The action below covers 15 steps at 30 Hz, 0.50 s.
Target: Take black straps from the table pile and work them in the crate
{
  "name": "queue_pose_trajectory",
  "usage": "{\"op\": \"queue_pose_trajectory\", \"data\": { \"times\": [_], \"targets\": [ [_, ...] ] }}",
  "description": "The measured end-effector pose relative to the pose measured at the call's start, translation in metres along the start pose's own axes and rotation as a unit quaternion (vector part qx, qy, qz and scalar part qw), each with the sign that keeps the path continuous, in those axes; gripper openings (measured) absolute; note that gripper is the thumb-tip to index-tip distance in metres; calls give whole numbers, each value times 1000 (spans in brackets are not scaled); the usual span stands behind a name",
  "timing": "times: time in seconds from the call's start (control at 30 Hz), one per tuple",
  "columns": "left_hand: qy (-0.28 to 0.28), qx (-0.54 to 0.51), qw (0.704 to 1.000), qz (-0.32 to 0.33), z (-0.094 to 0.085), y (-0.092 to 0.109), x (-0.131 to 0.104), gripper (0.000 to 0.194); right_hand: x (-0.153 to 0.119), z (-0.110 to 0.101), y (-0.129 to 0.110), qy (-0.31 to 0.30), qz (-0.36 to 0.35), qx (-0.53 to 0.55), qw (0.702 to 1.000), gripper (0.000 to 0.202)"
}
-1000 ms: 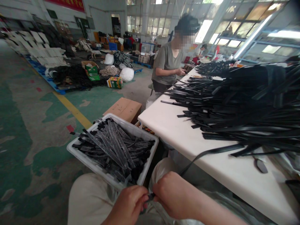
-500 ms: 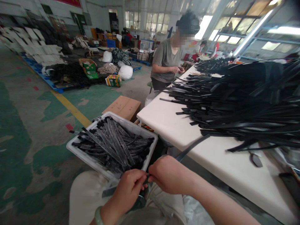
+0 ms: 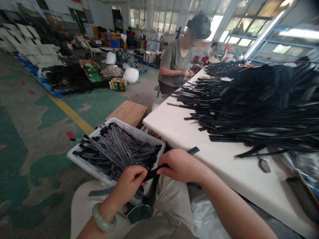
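A black strap (image 3: 152, 174) is stretched between my two hands in front of the white bin's near side. My left hand (image 3: 132, 182) pinches it between thumb and fingers, and a greyish length sticks out behind that wrist over my leg. Closed round the strap further right is my right hand (image 3: 178, 165); a dark end of the strap pokes out past its knuckles, over the table edge. Many black straps, some in clear plastic, fill the white bin (image 3: 87, 168) just beyond my hands.
On the white table (image 3: 171, 124) at the right lies a large heap of black straps (image 3: 249, 99). A cardboard box (image 3: 128, 113) stands behind the bin. Another person (image 3: 171, 63) stands at the table's far side. Under my hands is a dark green container (image 3: 139, 214).
My hands have moved slightly apart, baring a black stretch of strap between them. My left hand went left and up, and less strap sticks out past my right hand.
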<state>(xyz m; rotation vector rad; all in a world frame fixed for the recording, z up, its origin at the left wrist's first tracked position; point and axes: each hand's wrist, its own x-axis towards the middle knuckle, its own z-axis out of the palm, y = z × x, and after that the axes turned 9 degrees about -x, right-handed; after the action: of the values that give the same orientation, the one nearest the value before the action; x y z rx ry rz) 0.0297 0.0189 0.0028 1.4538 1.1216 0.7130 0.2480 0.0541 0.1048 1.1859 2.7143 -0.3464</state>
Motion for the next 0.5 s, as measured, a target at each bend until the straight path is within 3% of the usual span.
{"op": "queue_pose_trajectory", "data": {
  "times": [0.1, 0.23, 0.33, 0.43, 0.5],
  "targets": [
    [10, -11, 1000, -10, 2, 1, 5, 38, 9, 7, -6, -6, -23, 8, 1000, 23],
    [17, -15, 1000, -22, -23, -3, -3, 38, 0, 6, 13, -14, -22, 57, 998, 19],
    [-8, -73, 997, 15, -40, -16, -17, 46, -5, 8, 21, -5, -40, 141, 989, 15],
    [-9, -73, 996, 45, -41, -48, -24, 98, -5, 18, 19, 7, -47, 199, 979, 15],
    [18, -21, 999, 20, -32, -79, -20, 118, -3, 26, 17, 10, -47, 211, 976, 15]
  ]
}}
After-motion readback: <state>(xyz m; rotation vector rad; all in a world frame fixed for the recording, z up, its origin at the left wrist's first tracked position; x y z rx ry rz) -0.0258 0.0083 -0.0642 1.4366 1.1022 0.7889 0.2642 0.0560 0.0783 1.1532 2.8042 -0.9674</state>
